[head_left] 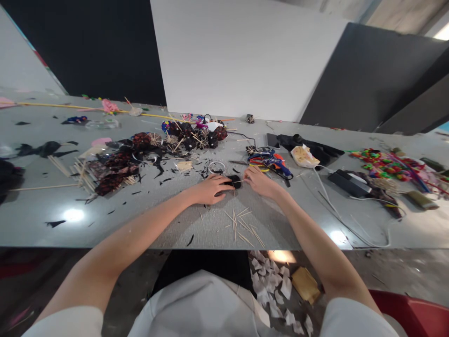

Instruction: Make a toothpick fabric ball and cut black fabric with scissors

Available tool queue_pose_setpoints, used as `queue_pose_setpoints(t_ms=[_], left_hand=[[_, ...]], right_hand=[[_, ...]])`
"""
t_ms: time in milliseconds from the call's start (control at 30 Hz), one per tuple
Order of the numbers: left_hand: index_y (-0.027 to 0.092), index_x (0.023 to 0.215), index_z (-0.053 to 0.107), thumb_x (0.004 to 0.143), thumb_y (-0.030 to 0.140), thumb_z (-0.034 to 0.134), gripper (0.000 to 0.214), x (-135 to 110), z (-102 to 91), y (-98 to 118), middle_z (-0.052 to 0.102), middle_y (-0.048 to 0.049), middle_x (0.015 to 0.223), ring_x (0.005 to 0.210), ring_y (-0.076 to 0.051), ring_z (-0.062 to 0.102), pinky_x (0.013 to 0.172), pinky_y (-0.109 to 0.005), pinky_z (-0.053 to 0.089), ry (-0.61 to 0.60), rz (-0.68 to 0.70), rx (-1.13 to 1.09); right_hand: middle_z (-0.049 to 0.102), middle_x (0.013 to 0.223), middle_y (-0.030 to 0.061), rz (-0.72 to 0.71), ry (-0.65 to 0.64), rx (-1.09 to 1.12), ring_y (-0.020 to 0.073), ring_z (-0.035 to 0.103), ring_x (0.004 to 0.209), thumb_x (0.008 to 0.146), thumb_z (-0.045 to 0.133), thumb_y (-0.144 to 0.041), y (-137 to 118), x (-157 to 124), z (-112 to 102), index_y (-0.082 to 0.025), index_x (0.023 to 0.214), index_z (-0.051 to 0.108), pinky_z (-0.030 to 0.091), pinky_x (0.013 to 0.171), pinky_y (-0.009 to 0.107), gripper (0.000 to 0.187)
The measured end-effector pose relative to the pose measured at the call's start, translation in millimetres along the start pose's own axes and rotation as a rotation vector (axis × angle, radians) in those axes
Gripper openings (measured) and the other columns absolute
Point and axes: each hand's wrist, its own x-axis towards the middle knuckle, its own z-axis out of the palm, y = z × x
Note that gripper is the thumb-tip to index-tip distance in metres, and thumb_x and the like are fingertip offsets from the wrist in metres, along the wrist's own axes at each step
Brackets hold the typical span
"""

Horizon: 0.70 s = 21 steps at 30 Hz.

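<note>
- Between the two hands, on the grey table (140,224), lies a small black ball (234,181); the left hand (210,188) cups it from the left, fingers curled around it.
- At its right side the right hand (258,181) has fingertips pinched together on a thin toothpick (241,180) pointing at the ball.
- Nearer the table edge, loose toothpicks (242,225) lie scattered.
- Behind the right hand rests a glue gun (275,163).
- Further back sits a cluster of dark balls stuck with sticks (196,135).
</note>
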Motion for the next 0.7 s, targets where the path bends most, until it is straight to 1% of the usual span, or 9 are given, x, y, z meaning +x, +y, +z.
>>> queue_pose_setpoints(t_ms=[200, 333, 433, 700], left_hand=[[0.033, 0.148, 0.056, 0.103, 0.033, 0.046, 0.045, 0.2, 1.2, -0.6, 0.047, -0.0049, 0.159, 0.147, -0.029, 0.041, 0.124, -0.051, 0.029, 0.005, -0.004, -0.022], [0.035, 0.15, 0.053, 0.104, 0.035, 0.044, 0.046, -0.4, 0.7, -1.2, 0.043, -0.0041, 0.162, 0.15, -0.031, 0.037, 0.124, -0.052, 0.028, -0.024, -0.01, -0.032], [0.034, 0.149, 0.054, 0.104, 0.034, 0.045, 0.046, -0.5, -0.2, -0.5, 0.044, -0.0044, 0.161, 0.149, -0.03, 0.038, 0.124, -0.051, 0.028, -0.014, -0.007, -0.022], [0.032, 0.146, 0.057, 0.103, 0.032, 0.047, 0.044, -0.3, -0.9, 2.5, 0.049, -0.0053, 0.157, 0.146, -0.028, 0.043, 0.123, -0.048, 0.029, 0.015, -0.001, 0.017]], right_hand=[[0.06, 0.104, 0.0102, -0.006, -0.001, -0.018, 0.029, 0.054, 0.105, 0.1, 0.05, -0.023, -0.6, -0.2, -0.9, -0.022, 0.096, 0.058, 0.047, 0.099, 0.049, 0.009], [0.06, 0.108, 0.0107, 0.01, -0.013, -0.035, 0.0295, 0.054, 0.11, 0.099, 0.051, -0.023, -9.4, -1.4, -7.8, -0.021, 0.099, 0.06, 0.048, 0.101, 0.05, 0.009], [0.059, 0.109, 0.0103, 0.002, -0.005, -0.031, 0.0292, 0.054, 0.112, 0.098, 0.053, -0.023, -16.9, -1.8, -11.9, -0.022, 0.102, 0.063, 0.048, 0.103, 0.05, 0.01], [0.061, 0.113, 0.0097, -0.097, 0.004, 0.013, 0.0258, 0.057, 0.112, 0.098, 0.054, -0.02, -25.5, 0.0, -10.5, -0.026, 0.114, 0.074, 0.049, 0.103, 0.046, 0.026]])
